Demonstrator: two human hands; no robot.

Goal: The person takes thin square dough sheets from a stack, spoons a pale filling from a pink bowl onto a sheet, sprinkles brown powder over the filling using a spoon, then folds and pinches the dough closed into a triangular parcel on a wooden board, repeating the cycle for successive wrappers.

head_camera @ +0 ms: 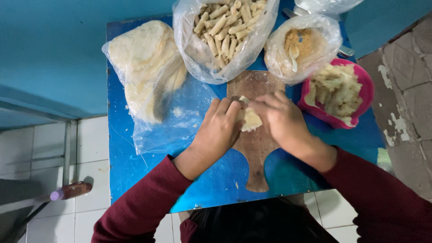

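Both hands work a small pale wrapper piece lying on the wooden board in the middle of the blue table. The left hand and right hand pinch it from either side, fingers pressed together on its edges. The thin sheet could likely tear or spill filling if squeezed unevenly. A bag of finished rolls sits just behind.

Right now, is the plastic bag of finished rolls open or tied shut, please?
Open: the bag of rolls has its mouth spread wide, with the rolls exposed inside.
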